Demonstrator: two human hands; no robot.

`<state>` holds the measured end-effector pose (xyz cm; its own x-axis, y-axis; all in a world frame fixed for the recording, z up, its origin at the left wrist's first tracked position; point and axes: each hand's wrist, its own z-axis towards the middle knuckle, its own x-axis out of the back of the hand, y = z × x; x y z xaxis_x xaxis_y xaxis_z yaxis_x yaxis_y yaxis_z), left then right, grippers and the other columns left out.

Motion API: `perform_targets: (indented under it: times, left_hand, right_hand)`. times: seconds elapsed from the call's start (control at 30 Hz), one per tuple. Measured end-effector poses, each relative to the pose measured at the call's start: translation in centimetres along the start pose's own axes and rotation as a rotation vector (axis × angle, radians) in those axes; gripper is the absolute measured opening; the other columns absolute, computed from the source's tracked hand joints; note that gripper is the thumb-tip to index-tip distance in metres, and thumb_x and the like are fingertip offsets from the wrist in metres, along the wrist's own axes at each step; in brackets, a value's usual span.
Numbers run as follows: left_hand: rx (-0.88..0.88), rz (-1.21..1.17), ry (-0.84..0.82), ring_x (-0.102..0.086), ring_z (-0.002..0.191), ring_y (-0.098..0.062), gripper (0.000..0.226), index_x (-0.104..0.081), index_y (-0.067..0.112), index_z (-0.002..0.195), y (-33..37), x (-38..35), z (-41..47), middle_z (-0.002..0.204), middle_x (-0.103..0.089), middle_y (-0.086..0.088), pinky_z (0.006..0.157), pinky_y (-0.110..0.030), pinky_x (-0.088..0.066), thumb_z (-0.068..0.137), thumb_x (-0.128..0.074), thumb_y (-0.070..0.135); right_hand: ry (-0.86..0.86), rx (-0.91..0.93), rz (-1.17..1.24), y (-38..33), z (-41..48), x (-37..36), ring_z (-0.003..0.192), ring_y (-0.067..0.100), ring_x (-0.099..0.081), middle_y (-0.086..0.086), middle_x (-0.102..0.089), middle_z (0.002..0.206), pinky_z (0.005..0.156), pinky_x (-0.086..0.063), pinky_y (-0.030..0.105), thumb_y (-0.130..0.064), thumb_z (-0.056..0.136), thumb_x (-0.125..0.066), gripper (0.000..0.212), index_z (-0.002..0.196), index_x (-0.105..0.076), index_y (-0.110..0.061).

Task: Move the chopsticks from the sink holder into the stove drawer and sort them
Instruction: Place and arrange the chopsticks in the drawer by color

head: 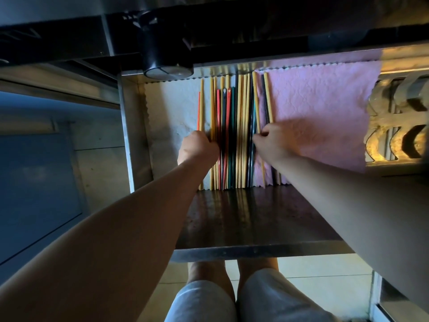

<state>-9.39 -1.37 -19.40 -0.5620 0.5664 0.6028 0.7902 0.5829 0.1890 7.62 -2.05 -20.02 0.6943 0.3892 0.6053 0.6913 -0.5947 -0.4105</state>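
Note:
An open steel drawer (255,249) under the stove holds several chopsticks (241,126) laid side by side, pointing away from me: wooden, red, black and green ones. They lie on a white cloth (171,108) and a pink cloth (320,108). My left hand (197,147) is curled at the left side of the row, its fingers against wooden and red chopsticks. At the right side of the row my right hand (274,140) pinches dark and wooden chopsticks with bent fingers.
A black stove knob (162,63) hangs above the drawer's back left. A metal rack with curved slots (399,135) fills the drawer's right side. A blue cabinet front (34,182) is at left. My knees (232,293) are below the drawer front.

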Motion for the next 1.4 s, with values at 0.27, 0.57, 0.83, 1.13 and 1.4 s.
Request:
perform_targets:
  times: [0.27, 0.57, 0.83, 1.13, 1.4]
  left_hand:
    - [0.017, -0.175, 0.134, -0.055, 0.072, -0.023, 0.018, -0.053, 0.011, 0.098, -0.9, 0.0, -0.9, 0.086, -0.057, -0.005, 0.057, -0.029, -0.038, 0.095, -0.039, 0.022]
    - [0.073, -0.235, 0.232, -0.049, 0.062, -0.010, 0.013, -0.059, 0.012, 0.094, -1.9, -0.4, -0.4, 0.083, -0.059, -0.002, 0.048, -0.024, -0.034, 0.087, -0.059, 0.023]
    - [0.041, -0.171, 0.253, -0.053, 0.073, -0.024, 0.012, -0.056, 0.010, 0.092, -1.9, -0.7, 0.2, 0.090, -0.059, -0.008, 0.061, -0.031, -0.039, 0.084, -0.059, 0.019]
    - [0.023, -0.097, 0.235, -0.055, 0.064, -0.020, 0.006, -0.057, 0.013, 0.085, -1.3, -0.6, -0.1, 0.081, -0.057, -0.003, 0.058, -0.032, -0.048, 0.081, -0.054, 0.017]
    - [0.021, -0.137, 0.186, -0.056, 0.059, -0.016, 0.007, -0.060, 0.012, 0.082, -0.5, -0.7, -0.5, 0.071, -0.056, -0.001, 0.052, -0.027, -0.046, 0.081, -0.053, 0.015]
  right_hand:
    - [0.160, -0.062, 0.053, 0.5, -0.8, 1.7, 0.079, 0.020, -0.047, 0.012, -0.058, 0.085, 0.052, -0.026, 0.024, -0.014, 0.099, -0.044, 0.020, 0.101, -0.060, -0.002]
    - [0.206, -0.134, -0.003, 0.7, -0.1, 1.5, 0.100, 0.027, -0.062, 0.012, -0.067, 0.110, 0.068, -0.031, 0.018, -0.026, 0.092, -0.060, 0.028, 0.113, -0.060, -0.008]
    - [0.211, -0.113, -0.100, 0.5, 0.4, 1.1, 0.081, 0.022, -0.056, 0.009, -0.066, 0.095, 0.068, -0.034, 0.024, -0.025, 0.088, -0.062, 0.023, 0.103, -0.064, -0.007]
    - [0.182, -0.038, -0.223, 0.6, 0.1, 1.4, 0.090, 0.030, -0.062, 0.012, -0.066, 0.099, 0.067, -0.036, 0.027, -0.024, 0.088, -0.059, 0.027, 0.110, -0.056, -0.008]
    - [0.209, -0.111, -0.058, 1.0, 0.3, 2.1, 0.073, 0.028, -0.051, 0.005, -0.053, 0.073, 0.066, -0.035, 0.026, -0.022, 0.084, -0.056, 0.013, 0.083, -0.062, -0.011]
